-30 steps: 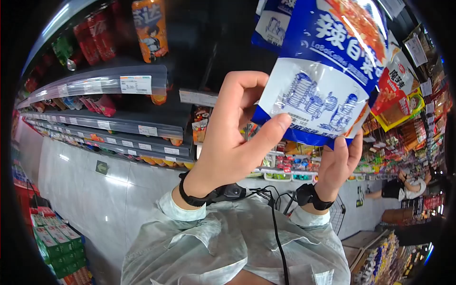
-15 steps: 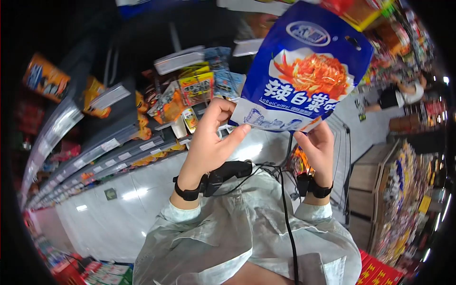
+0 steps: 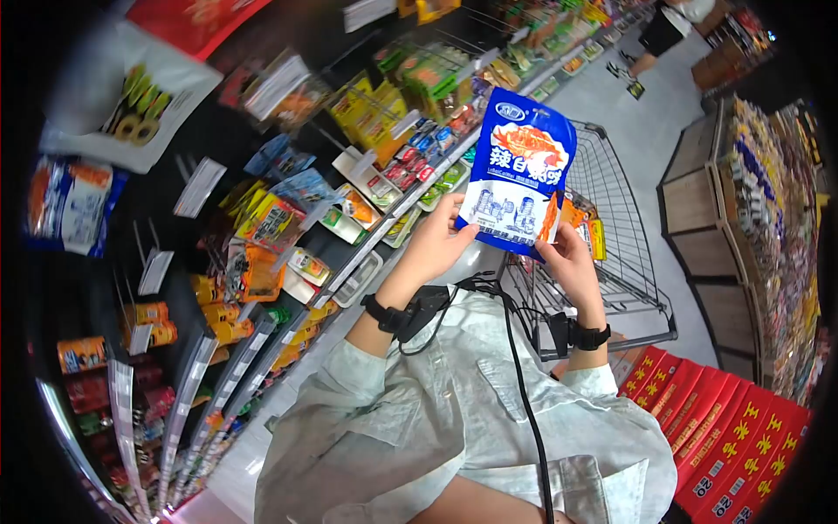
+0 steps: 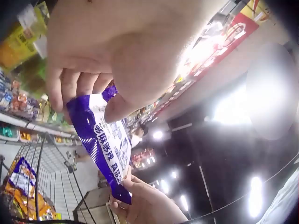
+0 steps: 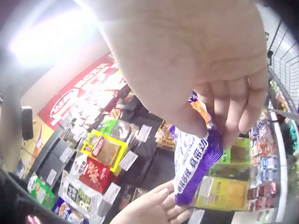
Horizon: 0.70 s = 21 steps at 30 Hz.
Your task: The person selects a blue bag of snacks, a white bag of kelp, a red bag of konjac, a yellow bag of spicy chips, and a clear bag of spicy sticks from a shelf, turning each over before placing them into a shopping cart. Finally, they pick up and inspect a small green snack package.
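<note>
A blue and white snack pouch [image 3: 515, 179] with a picture of red pickled cabbage is held up in front of the body, its printed face toward the head camera. My left hand [image 3: 438, 243] pinches its lower left corner, thumb on the front and fingers behind. At the lower right corner, my right hand [image 3: 572, 266] grips it the same way. The left wrist view shows the pouch's bottom edge [image 4: 100, 144] running between both hands. From the right wrist, the pouch [image 5: 194, 158] is seen held under the thumb.
A wire shopping cart [image 3: 633, 262] with packets inside stands just beyond the pouch. Shelves of hanging snacks [image 3: 279, 218] line the left side. Red boxes [image 3: 724, 428] are stacked at the lower right, below a wooden display bin [image 3: 707, 210]. Another person [image 3: 663, 39] is farther down the aisle.
Both hands keep hold of the pouch, which now appears lower and smaller in the head view. The view has turned, bringing the cart and red boxes in and the snack shelves to the left.
</note>
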Available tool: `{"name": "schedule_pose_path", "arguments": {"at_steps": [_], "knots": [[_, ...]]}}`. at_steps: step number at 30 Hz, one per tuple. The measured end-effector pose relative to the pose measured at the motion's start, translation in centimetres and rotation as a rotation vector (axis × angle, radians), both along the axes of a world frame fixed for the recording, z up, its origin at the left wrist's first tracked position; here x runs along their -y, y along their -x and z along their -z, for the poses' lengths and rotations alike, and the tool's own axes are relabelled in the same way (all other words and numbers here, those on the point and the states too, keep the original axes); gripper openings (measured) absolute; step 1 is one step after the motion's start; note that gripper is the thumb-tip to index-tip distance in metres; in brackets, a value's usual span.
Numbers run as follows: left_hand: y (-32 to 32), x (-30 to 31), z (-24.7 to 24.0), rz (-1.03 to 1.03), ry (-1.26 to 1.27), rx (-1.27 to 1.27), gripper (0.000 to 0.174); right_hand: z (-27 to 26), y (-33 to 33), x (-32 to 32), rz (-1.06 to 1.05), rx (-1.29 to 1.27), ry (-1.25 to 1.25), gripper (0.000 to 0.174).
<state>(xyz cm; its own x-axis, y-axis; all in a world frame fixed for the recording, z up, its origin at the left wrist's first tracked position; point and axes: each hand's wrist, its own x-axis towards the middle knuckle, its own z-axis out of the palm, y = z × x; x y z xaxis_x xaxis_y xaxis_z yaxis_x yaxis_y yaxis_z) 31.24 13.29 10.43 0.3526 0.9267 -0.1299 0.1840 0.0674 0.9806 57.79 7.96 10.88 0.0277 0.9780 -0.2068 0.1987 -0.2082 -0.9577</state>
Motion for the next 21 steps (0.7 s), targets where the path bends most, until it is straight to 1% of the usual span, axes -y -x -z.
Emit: {"name": "schedule_pose_path", "arguments": {"at_steps": [3,4,7,8,11,12,15,16,19,20,21], "knots": [[-4.6,-1.0,0.8,0.105,0.022,-0.014,0.058,1.8,-4.3,1.1,0.073,-0.017,0.058,0.032],[-6.0,-1.4,0.6,0.145,0.092,-0.089,0.065,2.1,-5.3,1.4,0.104,-0.027,0.061,0.033],[-9.6,-1.7,0.7,0.207,-0.051,-0.086,0.067,1.9,-7.8,2.9,0.203,-0.063,0.054,0.035],[-10.5,-1.8,0.6,0.251,-0.022,-0.114,0.068,2.3,-9.0,3.3,0.222,-0.083,0.062,0.041],[-13.0,-1.8,1.8,0.279,-0.162,-0.078,0.069,2.0,-10.3,4.5,0.401,-0.11,0.024,0.05],[-13.3,-1.8,0.8,0.331,-0.119,-0.11,0.069,2.2,-10.3,4.6,0.466,-0.098,-0.046,0.058],[-13.7,-1.3,0.0,0.35,-0.141,-0.174,0.068,3.9,-11.5,5.5,0.566,0.411,-0.056,0.061],[-13.6,-1.3,0.4,0.351,-0.165,-0.15,0.065,4.2,-11.9,5.5,0.55,0.286,0.006,0.06],[-12.4,-1.2,0.6,0.352,-0.155,-0.171,0.061,3.7,-10.8,5.1,0.469,0.037,-0.037,0.057],[-11.7,-1.2,0.5,0.338,-0.145,-0.176,0.059,3.2,-9.9,4.8,0.461,-0.007,-0.024,0.049],[-11.0,-1.2,0.3,0.322,-0.135,-0.18,0.058,2.5,-9.1,4.4,0.438,-0.001,0.01,0.048]]}}
